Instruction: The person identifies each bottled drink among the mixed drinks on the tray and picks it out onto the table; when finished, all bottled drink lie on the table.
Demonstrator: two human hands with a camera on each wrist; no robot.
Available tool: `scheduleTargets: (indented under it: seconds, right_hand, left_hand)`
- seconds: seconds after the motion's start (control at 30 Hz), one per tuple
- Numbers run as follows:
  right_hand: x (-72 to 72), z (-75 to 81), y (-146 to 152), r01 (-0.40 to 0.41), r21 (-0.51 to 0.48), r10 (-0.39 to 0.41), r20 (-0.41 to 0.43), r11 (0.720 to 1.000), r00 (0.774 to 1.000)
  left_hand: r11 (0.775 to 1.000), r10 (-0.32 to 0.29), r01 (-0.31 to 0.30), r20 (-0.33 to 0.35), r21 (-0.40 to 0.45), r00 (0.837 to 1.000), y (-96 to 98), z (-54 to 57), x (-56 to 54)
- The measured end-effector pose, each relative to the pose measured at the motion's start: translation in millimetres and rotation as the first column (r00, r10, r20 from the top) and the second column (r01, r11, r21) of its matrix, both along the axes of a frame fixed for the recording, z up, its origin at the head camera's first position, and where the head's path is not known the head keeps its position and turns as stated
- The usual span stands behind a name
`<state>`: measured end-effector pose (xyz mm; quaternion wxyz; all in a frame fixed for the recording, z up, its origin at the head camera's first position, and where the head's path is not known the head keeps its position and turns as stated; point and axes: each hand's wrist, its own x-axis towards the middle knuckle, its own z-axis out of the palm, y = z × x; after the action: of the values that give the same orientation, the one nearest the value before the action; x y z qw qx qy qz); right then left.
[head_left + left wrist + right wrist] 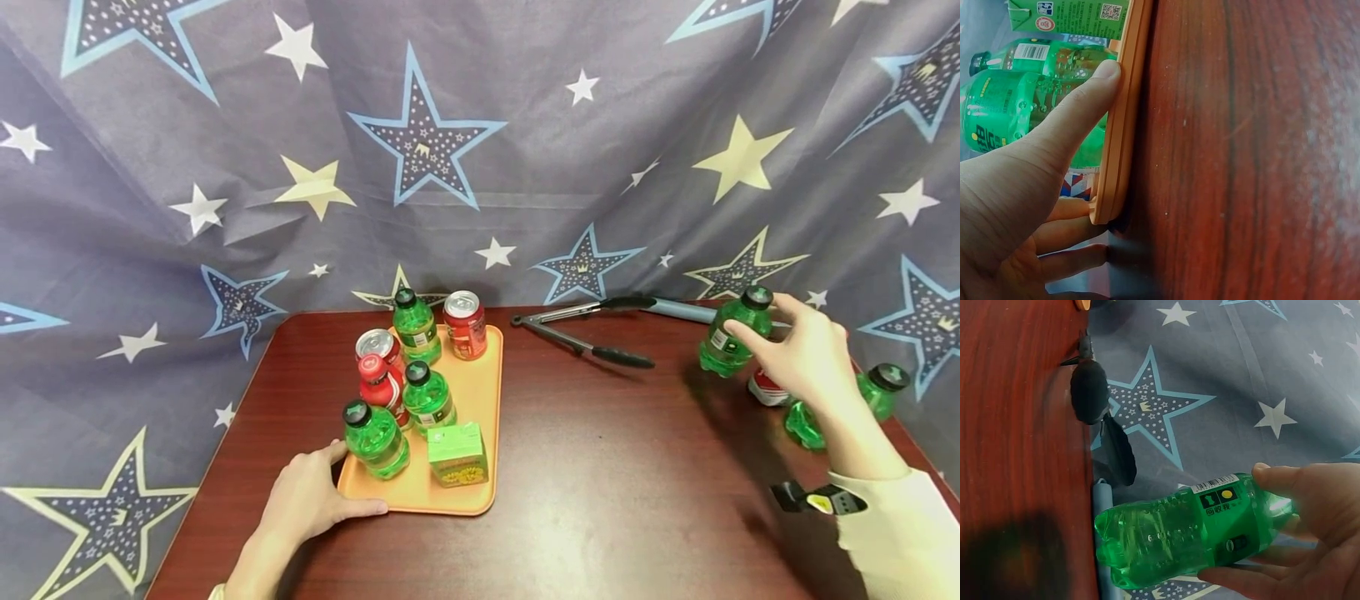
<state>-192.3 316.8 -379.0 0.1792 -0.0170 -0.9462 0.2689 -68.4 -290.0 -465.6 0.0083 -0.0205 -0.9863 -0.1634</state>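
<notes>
My right hand grips a green soda bottle with a black cap around its upper part, holding it above the table's right side. In the right wrist view this bottle lies across the picture, its lobed base pointing left. At the orange tray's front left corner, my left hand is spread, with the thumb resting along the rim. Three green bottles, two red cans, a red bottle and a green drink carton stand on the tray.
Metal tongs with black handles lie behind the middle of the table, near a blue-grey bar. Beside my right forearm are another green bottle and a red-and-white item, partly hidden. A star-patterned cloth hangs behind the table.
</notes>
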Motion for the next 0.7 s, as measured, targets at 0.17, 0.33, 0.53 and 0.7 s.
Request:
scheduleTargets:
  seconds: [0.17, 0.33, 0.53, 0.7]
  right_hand:
    - [4.9, -6.5, 6, -0.003, 0.017, 0.003, -0.051, 1.0, 0.999]
    - [10.3, -13.7, 9, 0.005, 0.018, -0.005, -0.031, 1.0, 1.0]
    - [15.7, -18.0, 10, 0.015, 0.005, -0.015, 0.004, 1.0, 1.0]
    - [19.1, -20.9, 10, 0.013, 0.011, -0.013, -0.022, 1.0, 1.0]
  left_hand:
    - [1.0, 0.0, 0.0, -0.002, 0.003, 1.0, 0.0, -0.5, 0.1]
    - [1.0, 0.012, -0.012, 0.004, 0.001, 1.0, -0.7, -1.0, 2.9]
    - [1.0, 0.017, -0.017, -0.015, -0.001, 1.0, -1.0, -2.9, 3.8]
    - [1.0, 0.01, -0.009, -0.038, 0.006, 0.999, 0.1, -3.4, 2.1]
